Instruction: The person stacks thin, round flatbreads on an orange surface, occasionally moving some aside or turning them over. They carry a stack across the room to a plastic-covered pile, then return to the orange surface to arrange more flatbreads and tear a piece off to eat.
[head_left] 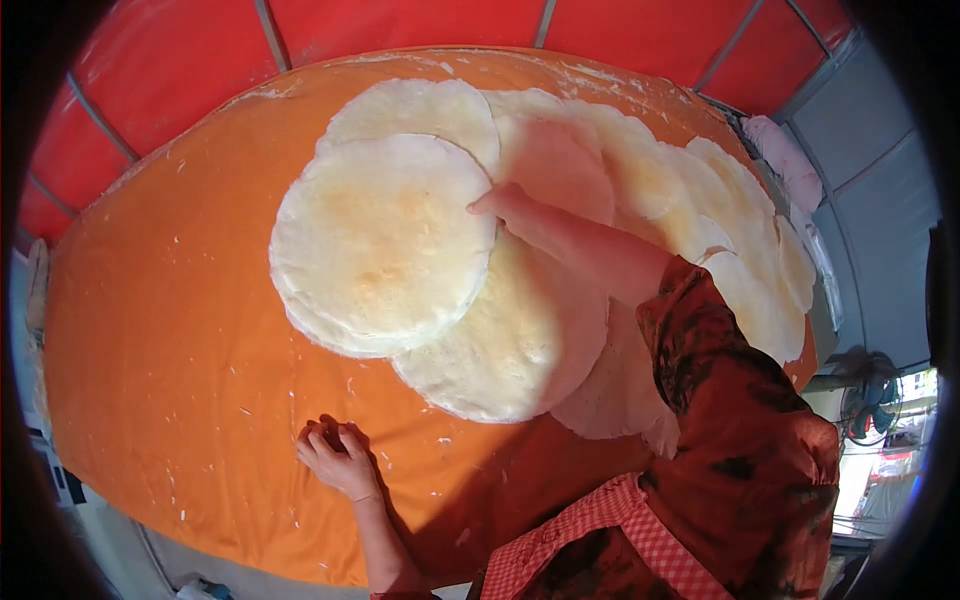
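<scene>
I see orange cloth (160, 350) running toward red panels (400, 28), roomy left of round flatbreads (385, 235); left hand (336, 462), fingers loosely apart; right hand (506, 204) at their edge, grip I can't tell.

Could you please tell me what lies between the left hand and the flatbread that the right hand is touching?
In the head view, a stretch of orange cloth lies between the left hand and that flatbread.

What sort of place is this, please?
Probably a bakery or food workshop: many large, round flatbread-like sheets overlap on a wide orange cloth, and what looks like a checked apron is worn.
</scene>
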